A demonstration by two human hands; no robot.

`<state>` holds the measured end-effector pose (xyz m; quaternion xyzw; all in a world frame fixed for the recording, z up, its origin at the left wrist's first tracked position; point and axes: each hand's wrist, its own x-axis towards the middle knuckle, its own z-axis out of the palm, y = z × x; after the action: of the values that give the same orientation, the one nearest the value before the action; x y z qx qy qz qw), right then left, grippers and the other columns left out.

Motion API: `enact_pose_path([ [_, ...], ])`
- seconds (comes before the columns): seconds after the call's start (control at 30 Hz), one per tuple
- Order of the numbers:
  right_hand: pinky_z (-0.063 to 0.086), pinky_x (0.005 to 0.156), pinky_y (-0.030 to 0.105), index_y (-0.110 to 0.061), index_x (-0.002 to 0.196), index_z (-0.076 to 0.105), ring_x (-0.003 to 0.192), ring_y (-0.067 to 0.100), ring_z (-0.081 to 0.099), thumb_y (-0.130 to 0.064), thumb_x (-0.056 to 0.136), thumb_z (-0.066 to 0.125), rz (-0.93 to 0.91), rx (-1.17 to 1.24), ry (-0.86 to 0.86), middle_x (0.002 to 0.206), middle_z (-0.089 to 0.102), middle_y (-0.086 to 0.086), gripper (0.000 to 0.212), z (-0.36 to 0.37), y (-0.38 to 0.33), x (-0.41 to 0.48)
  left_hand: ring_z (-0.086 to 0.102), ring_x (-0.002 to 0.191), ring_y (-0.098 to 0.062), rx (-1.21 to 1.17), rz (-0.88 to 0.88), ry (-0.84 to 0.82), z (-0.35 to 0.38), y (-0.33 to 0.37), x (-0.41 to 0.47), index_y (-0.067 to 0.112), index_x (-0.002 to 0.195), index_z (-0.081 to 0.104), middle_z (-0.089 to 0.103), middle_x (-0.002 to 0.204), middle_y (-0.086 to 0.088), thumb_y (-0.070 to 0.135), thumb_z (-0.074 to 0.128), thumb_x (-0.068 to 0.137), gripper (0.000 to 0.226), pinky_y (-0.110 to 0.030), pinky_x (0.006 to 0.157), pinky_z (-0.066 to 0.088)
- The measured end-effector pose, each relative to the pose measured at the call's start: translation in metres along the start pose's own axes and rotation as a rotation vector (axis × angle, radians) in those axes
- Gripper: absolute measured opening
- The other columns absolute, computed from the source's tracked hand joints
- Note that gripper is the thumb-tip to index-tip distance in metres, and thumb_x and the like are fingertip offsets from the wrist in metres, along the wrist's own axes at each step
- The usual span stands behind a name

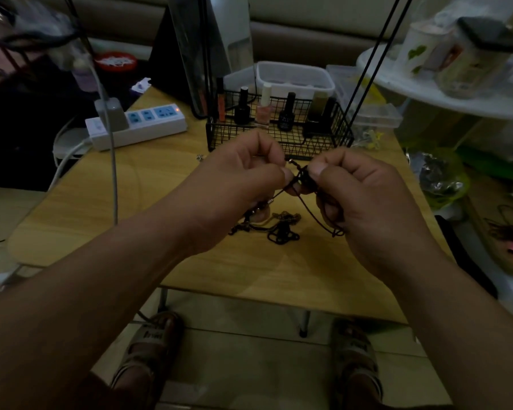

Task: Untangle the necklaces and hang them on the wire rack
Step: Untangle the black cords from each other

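- Both hands are raised over the counter [131,202], close together. The left hand [243,173] and right hand [365,196] each pinch the black cord necklace [304,176] at a knot between thumb and finger.
- One strand of the cord loops down under the right hand.
- The other necklaces [271,229] lie in a tangled heap on the counter just below the hands.
- The wire rack [317,143] stands behind the hands, with nail polish bottles [262,109] in its basket.

Dim room, low light. Light wood table [148,202] fills centre frame, its metal legs on the pale tiled floor [249,365] at bottom. Beige padded sofa back [308,39] across top. White round shelf [427,93] upper right. White power strip [142,122] on table, left.
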<state>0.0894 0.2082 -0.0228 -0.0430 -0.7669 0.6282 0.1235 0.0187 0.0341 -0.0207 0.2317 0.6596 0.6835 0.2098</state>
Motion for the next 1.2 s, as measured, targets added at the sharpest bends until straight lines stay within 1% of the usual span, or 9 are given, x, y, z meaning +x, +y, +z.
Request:
enact_pose_path([
  [0.13, 0.03, 0.048, 0.029, -0.013, 0.088, 0.07, 0.057, 0.02, 0.037, -0.02, 0.1, 0.061, 0.005, -0.005, 0.029, 0.084, 0.071, 0.022, 0.017, 0.001, 0.0, -0.001, 0.043, 0.051, -0.005, 0.061, 0.056, -0.002, -0.001, -0.004, -0.001, 0.009, 0.096, 0.055, 0.054, 0.059, 0.01, 0.001, 0.058, 0.099, 0.01, -0.033, 0.057, 0.038],
  [0.2, 0.03, 0.048, 0.029, -0.013, 0.088, 0.071, 0.058, 0.022, 0.036, -0.022, 0.1, 0.062, 0.001, -0.025, 0.04, 0.075, 0.063, 0.025, 0.018, 0.001, 0.0, 0.0, 0.044, 0.052, -0.007, 0.089, 0.074, 0.022, 0.0, -0.004, -0.001, 0.008, 0.099, 0.054, 0.058, 0.062, 0.007, 0.004, 0.061, 0.1, 0.008, -0.035, 0.057, 0.039],
  [0.37, 0.035, 0.049, 0.019, -0.015, 0.087, 0.071, 0.054, 0.011, 0.04, -0.023, 0.099, 0.064, -0.045, -0.063, 0.052, 0.062, 0.051, -0.001, 0.016, -0.001, -0.001, 0.0, 0.052, 0.061, -0.016, 0.226, 0.131, 0.033, 0.003, -0.003, -0.004, 0.011, 0.099, 0.063, 0.073, 0.091, -0.015, 0.012, 0.066, 0.1, 0.003, -0.035, 0.057, 0.046],
  [0.47, 0.037, 0.05, 0.012, -0.015, 0.088, 0.072, 0.053, 0.0, 0.044, -0.021, 0.099, 0.066, -0.094, -0.127, 0.045, 0.061, 0.057, -0.011, 0.014, -0.003, -0.001, -0.001, 0.054, 0.061, -0.015, 0.285, 0.157, 0.052, 0.001, -0.004, -0.003, 0.012, 0.099, 0.068, 0.073, 0.09, -0.014, 0.015, 0.067, 0.1, 0.003, -0.03, 0.054, 0.047],
  [0.6, 0.039, 0.052, 0.01, -0.015, 0.088, 0.073, 0.056, -0.001, 0.05, -0.019, 0.098, 0.068, -0.151, -0.212, 0.028, 0.074, 0.067, -0.001, 0.011, -0.003, -0.003, -0.003, 0.056, 0.058, 0.0, 0.4, 0.225, 0.062, -0.001, -0.007, -0.002, 0.013, 0.095, 0.072, 0.074, 0.083, -0.003, 0.014, 0.069, 0.097, 0.004, -0.015, 0.054, 0.044],
  [0.83, 0.037, 0.052, 0.011, -0.022, 0.083, 0.071, 0.056, -0.001, 0.051, -0.018, 0.097, 0.068, -0.158, -0.343, -0.04, 0.064, 0.061, -0.018, 0.014, -0.006, 0.002, -0.001, 0.061, 0.065, -0.003, 0.709, 0.315, 0.051, -0.003, -0.013, -0.002, 0.021, 0.092, 0.075, 0.066, 0.074, 0.017, 0.019, 0.073, 0.094, 0.003, -0.01, 0.056, 0.041],
  [1.0, 0.041, 0.052, 0.014, -0.019, 0.086, 0.072, 0.057, 0.008, 0.055, -0.02, 0.098, 0.066, -0.117, -0.302, -0.041, 0.079, 0.07, 0.007, 0.014, -0.007, 0.0, 0.001, 0.054, 0.052, -0.001, 0.522, 0.209, 0.021, -0.002, -0.008, -0.002, 0.014, 0.089, 0.072, 0.072, 0.074, 0.001, 0.011, 0.069, 0.096, 0.009, -0.011, 0.049, 0.039],
  [1.1, 0.043, 0.057, 0.016, -0.021, 0.088, 0.07, 0.07, 0.02, 0.06, -0.021, 0.098, 0.066, -0.123, -0.296, -0.018, 0.083, 0.07, 0.004, 0.01, -0.005, 0.001, 0.001, 0.049, 0.05, -0.007, 0.402, 0.125, 0.028, -0.001, -0.005, -0.002, 0.013, 0.089, 0.071, 0.074, 0.076, -0.001, 0.013, 0.065, 0.099, 0.011, -0.02, 0.044, 0.04],
  [1.2, 0.041, 0.054, 0.015, -0.023, 0.092, 0.067, 0.062, 0.007, 0.051, -0.02, 0.098, 0.066, -0.162, -0.283, 0.019, 0.081, 0.065, -0.001, 0.007, -0.004, 0.0, 0.0, 0.049, 0.053, -0.011, 0.324, 0.072, 0.05, 0.0, -0.004, -0.001, 0.015, 0.088, 0.069, 0.073, 0.075, -0.002, 0.015, 0.063, 0.101, 0.014, -0.023, 0.046, 0.042],
])
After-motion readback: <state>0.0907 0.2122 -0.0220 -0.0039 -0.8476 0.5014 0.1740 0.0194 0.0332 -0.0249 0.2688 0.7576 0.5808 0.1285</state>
